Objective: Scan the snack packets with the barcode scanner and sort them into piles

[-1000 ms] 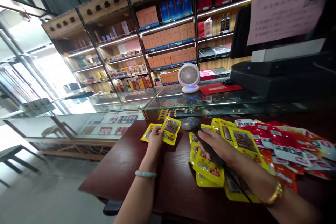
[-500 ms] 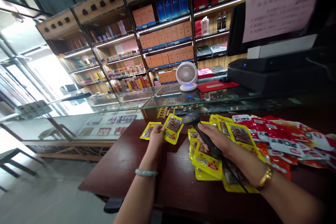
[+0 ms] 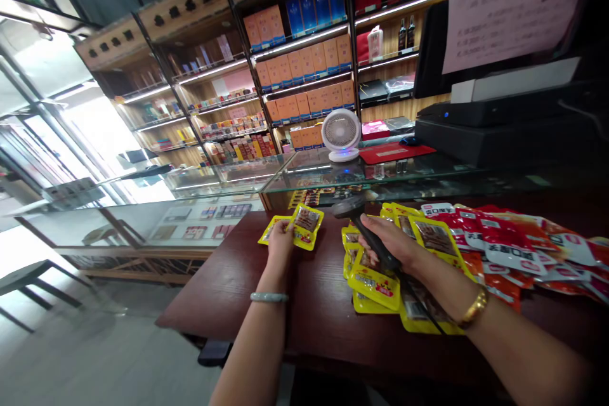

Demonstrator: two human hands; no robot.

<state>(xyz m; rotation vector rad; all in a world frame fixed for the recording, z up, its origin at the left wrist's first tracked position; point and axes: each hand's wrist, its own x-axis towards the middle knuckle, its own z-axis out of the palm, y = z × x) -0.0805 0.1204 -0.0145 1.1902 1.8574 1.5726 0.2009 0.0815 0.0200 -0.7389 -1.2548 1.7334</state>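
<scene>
The left hand (image 3: 280, 241) pinches a yellow packet (image 3: 307, 221) by its near left edge, above or on the far left part of the counter (image 3: 314, 317); whether it touches the wood is hard to tell. A second packet (image 3: 267, 231) lies just left of those fingers. The packet looks light and flat, its film probably slick and its filling a little yielding, so a thumb-and-finger pinch on the border should hold it without pressing the contents. Its long axis runs away from the person, far end leaning slightly right, with the brown window at that end, the red print nearer, and this face up. The right hand (image 3: 392, 238) wraps the handle of a black scanner (image 3: 378, 246), over the yellow pile (image 3: 375, 285). Probably stiff and heavier than the packet, it is best gripped there; its long axis slants, head pointing away and left.
</scene>
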